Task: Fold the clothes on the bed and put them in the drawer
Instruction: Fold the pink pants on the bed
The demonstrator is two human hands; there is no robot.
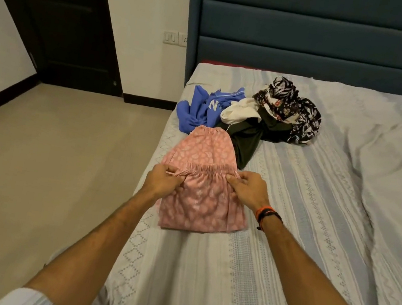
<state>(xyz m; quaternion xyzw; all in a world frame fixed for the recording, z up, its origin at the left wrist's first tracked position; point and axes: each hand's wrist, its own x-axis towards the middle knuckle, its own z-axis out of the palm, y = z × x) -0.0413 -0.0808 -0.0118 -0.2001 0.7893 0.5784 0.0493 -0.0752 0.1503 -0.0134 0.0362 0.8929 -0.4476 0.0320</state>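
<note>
The room is lit dimly and warmly, with soft, faint shadows. The dark door (59,8) is nearly swallowed in gloom. Straight lines near the door are bent by wide-angle distortion; detail is slightly softened throughout.

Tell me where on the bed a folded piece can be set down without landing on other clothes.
Free: the striped sheet right of the pink garment, up to the rumpled grey cover; also the near strip between the forearms. Crowded: beyond the pink garment, where the blue top, the dark garment and the black-and-white print pile bunch together. Both hands pinch the pink waistband.
</note>
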